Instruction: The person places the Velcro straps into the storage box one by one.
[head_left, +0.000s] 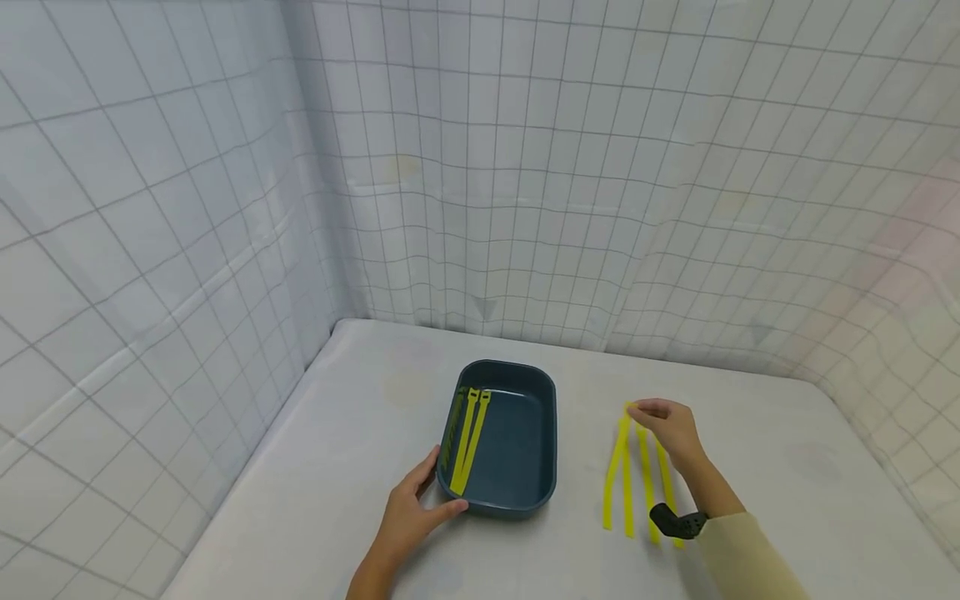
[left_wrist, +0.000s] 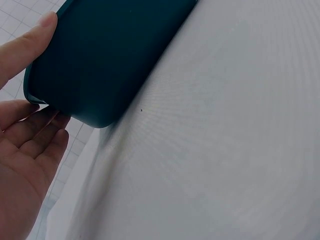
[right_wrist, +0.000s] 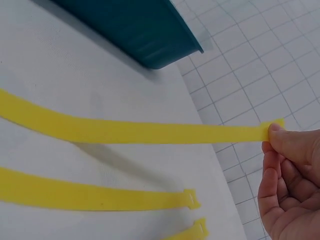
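A dark teal tray (head_left: 542,433) stands on the white table, with a few yellow straps (head_left: 467,442) lying along its left inner side. My left hand (head_left: 444,487) rests at the tray's near-left corner, thumb on the front wall, straight fingers on the left side; the left wrist view shows the hand (left_wrist: 49,75) against the tray's outer wall (left_wrist: 115,55). To the right, my right hand (head_left: 637,410) pinches the far end of one yellow strap (right_wrist: 150,131) and holds it slightly off the table. Several other yellow straps (head_left: 628,487) lie flat beside it.
White gridded walls close in the table on the left, back and right. In the right wrist view the tray's corner (right_wrist: 150,35) shows beyond the lifted strap, with two more strap ends (right_wrist: 190,200) flat on the table nearer my hand (right_wrist: 272,134).
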